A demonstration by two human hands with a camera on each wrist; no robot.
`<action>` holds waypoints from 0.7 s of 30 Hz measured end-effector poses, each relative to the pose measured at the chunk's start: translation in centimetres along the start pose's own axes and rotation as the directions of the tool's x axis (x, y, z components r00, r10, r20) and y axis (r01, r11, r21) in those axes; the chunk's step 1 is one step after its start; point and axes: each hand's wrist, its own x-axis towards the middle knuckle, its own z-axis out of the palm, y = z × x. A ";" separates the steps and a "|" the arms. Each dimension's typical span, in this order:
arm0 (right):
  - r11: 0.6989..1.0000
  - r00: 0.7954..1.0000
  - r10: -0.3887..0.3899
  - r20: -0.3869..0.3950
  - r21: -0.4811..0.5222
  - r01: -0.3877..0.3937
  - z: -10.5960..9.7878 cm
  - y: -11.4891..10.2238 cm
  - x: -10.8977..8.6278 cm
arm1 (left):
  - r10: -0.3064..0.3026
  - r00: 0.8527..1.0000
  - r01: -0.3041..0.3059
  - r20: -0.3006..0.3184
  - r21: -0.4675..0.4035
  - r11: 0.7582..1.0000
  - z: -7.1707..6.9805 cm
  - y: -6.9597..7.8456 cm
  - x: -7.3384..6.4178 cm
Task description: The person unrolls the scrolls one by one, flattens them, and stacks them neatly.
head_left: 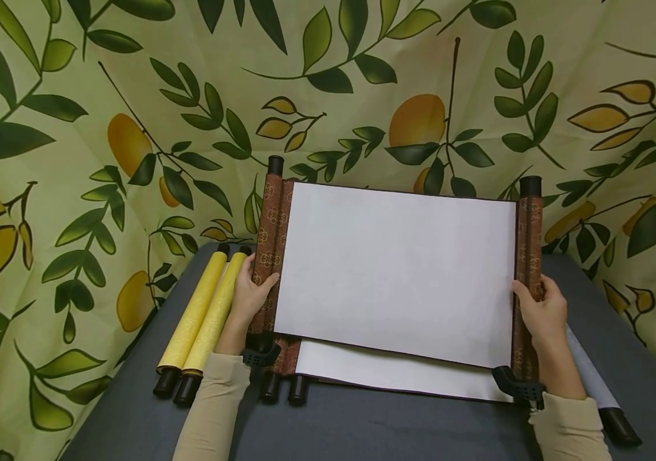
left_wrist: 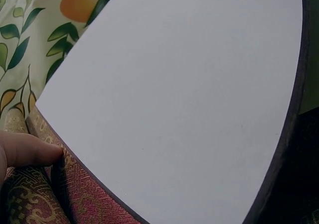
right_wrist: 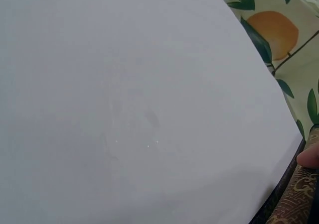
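Observation:
A scroll with a blank white sheet (head_left: 397,275) and reddish-brown patterned ends is held up, partly unrolled, tilted toward me above the table. My left hand (head_left: 252,291) grips its left roll (head_left: 268,237), which has a black knob at the top. My right hand (head_left: 544,310) grips the right roll (head_left: 531,240). In the left wrist view my thumb (left_wrist: 30,150) presses the red brocade border. My right thumb (right_wrist: 310,157) lies on the gold-brown roll in the right wrist view. Below, a second brown-ended scroll (head_left: 397,378) with a white sheet is partly hidden by the held one.
Two yellow rolled scrolls (head_left: 195,320) with black knobs lie side by side on the left of the dark grey table (head_left: 362,429). A pale blue-grey rolled scroll (head_left: 593,371) lies at the right, partly behind my right arm. Leaf-printed cloth (head_left: 334,115) hangs behind.

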 end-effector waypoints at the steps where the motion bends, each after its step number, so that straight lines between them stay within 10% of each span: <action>1: 1.000 1.000 0.008 0.000 0.001 -0.008 0.0 0.0 0.0 | -0.002 1.000 0.002 0.001 0.001 1.000 0.0 0.0 0.0; 21: 1.000 0.999 0.005 -0.038 -0.027 -0.006 0.1 0.0 1.0 | -0.022 1.000 0.022 0.000 0.041 0.999 -0.1 -0.7 -0.1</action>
